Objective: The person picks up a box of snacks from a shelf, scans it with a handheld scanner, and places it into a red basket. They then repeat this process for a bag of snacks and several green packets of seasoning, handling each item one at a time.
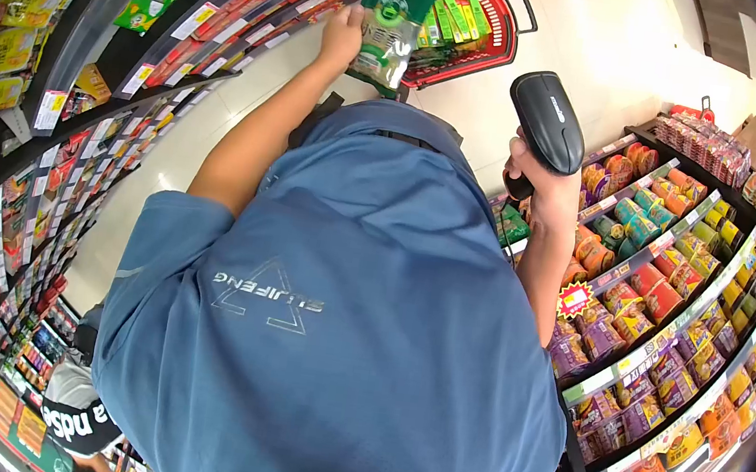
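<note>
My left hand [342,38] grips a green and clear snack bag [387,34] by its edge, fingers closed on it. The bag hangs over the near side of a red shopping basket [501,25], covering part of it. Several green and yellow packets [461,18] lie inside the basket. Held up on the other side, a black barcode scanner [548,120] sits in my right hand [548,177], with the fingers wrapped round its handle.
Shelves of bagged snacks [33,5] with price tags run along the left. Tiered shelves of packaged goods [644,297] curve along the right. Pale floor tiles [601,37] lie between them. Another person in a grey and black top [78,407] is at lower left.
</note>
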